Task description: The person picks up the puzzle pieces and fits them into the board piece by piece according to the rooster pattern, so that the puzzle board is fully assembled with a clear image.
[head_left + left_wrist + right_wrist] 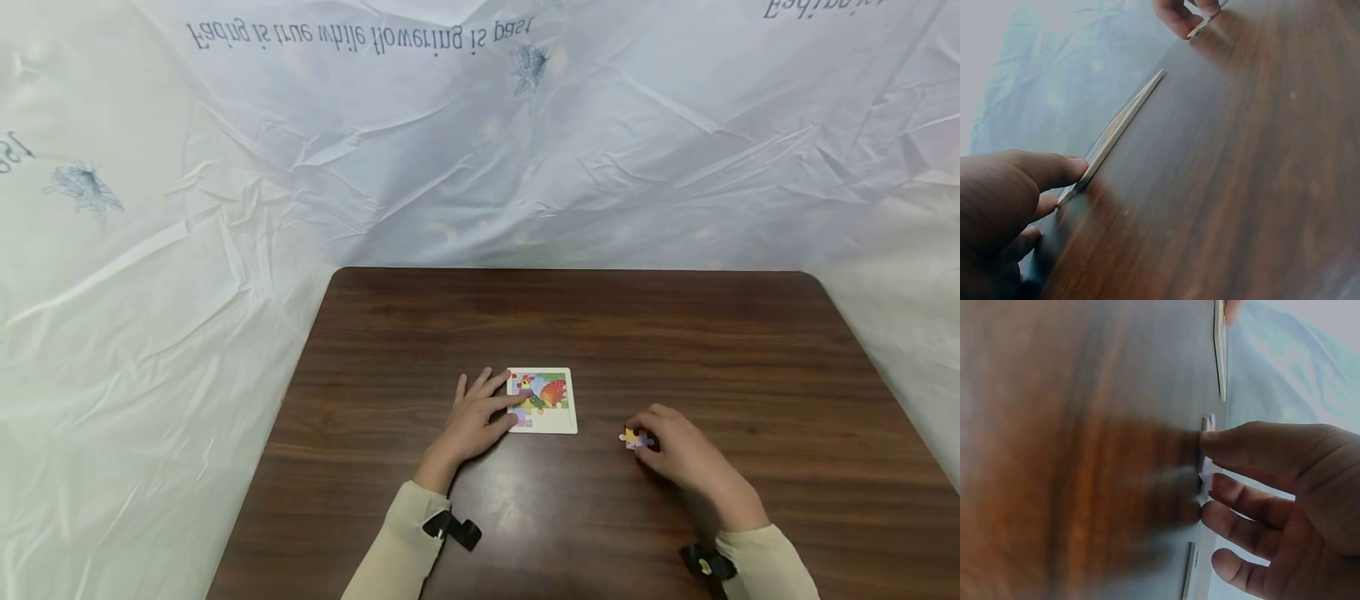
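Note:
A small square jigsaw puzzle [553, 392] in a white frame lies flat on the table, showing a colourful bird. Its lower right part is plain white, without picture pieces. My left hand [474, 421] rests over the frame's left side, fingers spread and fairly straight, the index finger reaching onto the picture. In the left wrist view the thumb [1063, 170] touches the frame's near edge. To the right of the puzzle, my right hand [678, 450] pinches a yellow and purple puzzle piece [632, 438] between thumb and fingers, close over the table.
The dark brown wooden table [420, 333] has rounded far corners. White plastic sheeting [450, 167] with printed writing and flowers hangs behind it and along both sides. Black straps [452, 528] with small devices sit on both wrists over pale sleeves.

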Tool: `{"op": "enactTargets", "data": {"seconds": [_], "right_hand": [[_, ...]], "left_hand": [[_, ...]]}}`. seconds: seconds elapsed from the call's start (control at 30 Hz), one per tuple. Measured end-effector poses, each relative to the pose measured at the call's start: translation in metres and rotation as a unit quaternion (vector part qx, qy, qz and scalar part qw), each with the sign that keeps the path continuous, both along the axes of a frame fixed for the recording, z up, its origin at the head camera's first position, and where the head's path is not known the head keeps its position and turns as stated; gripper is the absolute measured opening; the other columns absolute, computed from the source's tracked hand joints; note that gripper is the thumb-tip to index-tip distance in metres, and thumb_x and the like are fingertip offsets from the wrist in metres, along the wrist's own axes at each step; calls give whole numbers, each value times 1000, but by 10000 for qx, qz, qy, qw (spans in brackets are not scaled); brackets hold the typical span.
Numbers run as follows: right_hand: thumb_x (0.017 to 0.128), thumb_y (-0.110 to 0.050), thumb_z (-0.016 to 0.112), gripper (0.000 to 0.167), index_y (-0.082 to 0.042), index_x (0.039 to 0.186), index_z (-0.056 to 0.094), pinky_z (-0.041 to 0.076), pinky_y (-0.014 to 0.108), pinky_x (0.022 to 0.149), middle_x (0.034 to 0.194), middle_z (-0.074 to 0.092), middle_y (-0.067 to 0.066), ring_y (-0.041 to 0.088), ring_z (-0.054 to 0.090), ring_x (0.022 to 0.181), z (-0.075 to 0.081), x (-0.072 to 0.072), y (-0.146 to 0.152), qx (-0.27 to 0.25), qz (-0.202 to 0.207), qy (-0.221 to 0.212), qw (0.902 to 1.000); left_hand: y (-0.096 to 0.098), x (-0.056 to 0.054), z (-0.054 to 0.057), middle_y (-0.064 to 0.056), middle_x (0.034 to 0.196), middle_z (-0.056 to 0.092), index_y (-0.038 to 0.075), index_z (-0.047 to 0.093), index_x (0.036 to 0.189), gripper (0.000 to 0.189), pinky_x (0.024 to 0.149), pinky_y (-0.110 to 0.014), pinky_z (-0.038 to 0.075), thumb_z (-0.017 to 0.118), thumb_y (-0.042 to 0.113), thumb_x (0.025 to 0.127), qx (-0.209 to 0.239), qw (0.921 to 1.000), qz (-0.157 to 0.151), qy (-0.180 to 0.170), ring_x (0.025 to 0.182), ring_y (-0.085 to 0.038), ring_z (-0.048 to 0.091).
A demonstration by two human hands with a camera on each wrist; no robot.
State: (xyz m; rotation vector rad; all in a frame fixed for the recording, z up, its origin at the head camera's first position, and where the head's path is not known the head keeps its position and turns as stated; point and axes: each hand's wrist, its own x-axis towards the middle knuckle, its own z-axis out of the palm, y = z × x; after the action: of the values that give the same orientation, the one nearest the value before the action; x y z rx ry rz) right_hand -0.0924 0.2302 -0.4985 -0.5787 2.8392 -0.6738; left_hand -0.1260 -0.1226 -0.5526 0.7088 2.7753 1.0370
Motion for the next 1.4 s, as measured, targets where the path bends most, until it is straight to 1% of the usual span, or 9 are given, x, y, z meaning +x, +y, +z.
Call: {"op": "enactTargets", "data": {"seconds": [0.17,0.33,0.4,0.57,0.8,1.1,1.4], "right_hand": [[86,-1,84,27,-6,112,76,57,45,79,105,70,3,18,66,94,-2,1,-4,-20,37,201,9998],[88,-7,84,27,-2,113,76,56,44,75,100,70,4,16,64,87,-3,1,-8,128,69,435,9989],[89,-8,83,28,0,115,76,57,46,75,100,71,6,18,66,87,-3,0,-10,153,35,489,9987],[90,-7,79,28,3,116,75,59,49,78,104,74,10,25,70,91,-4,-2,-14,11,-3,511,9987],[92,-5,78,27,4,117,75,58,45,76,102,71,7,18,66,88,-3,-7,-25,-146,179,476,9986],[92,-6,77,23,-1,115,75,57,44,77,106,71,6,18,66,92,-3,-17,-46,-232,519,605,9965],[96,-10,77,21,-4,116,76,59,49,86,111,74,9,26,71,102,-1,-25,-75,-269,746,520,9955]], "left_hand": [[0,0,1,-3,169,37,29,67,145,40,126,-67,-2,67,34,106,20,10000,8,-13,161,-35,19],[0,1,1,-3,169,38,30,68,145,40,126,-68,-1,67,34,105,25,10000,14,16,161,-36,20],[0,1,1,-3,169,38,30,68,145,40,126,-68,-1,67,34,105,34,10000,13,26,161,-35,20],[1,0,1,-4,169,39,29,68,145,40,125,-68,-1,68,34,105,86,9999,-13,64,160,-36,20],[1,0,0,-3,169,37,30,67,146,40,126,-68,-1,66,36,106,47,10000,-32,65,161,-35,19],[1,0,-2,-3,170,36,30,67,146,40,126,-67,-2,67,35,106,-14,10000,-36,19,161,-34,18],[0,-1,-1,-2,170,36,31,67,146,41,126,-66,-2,67,34,106,-6,10000,-18,8,161,-34,18]]}}
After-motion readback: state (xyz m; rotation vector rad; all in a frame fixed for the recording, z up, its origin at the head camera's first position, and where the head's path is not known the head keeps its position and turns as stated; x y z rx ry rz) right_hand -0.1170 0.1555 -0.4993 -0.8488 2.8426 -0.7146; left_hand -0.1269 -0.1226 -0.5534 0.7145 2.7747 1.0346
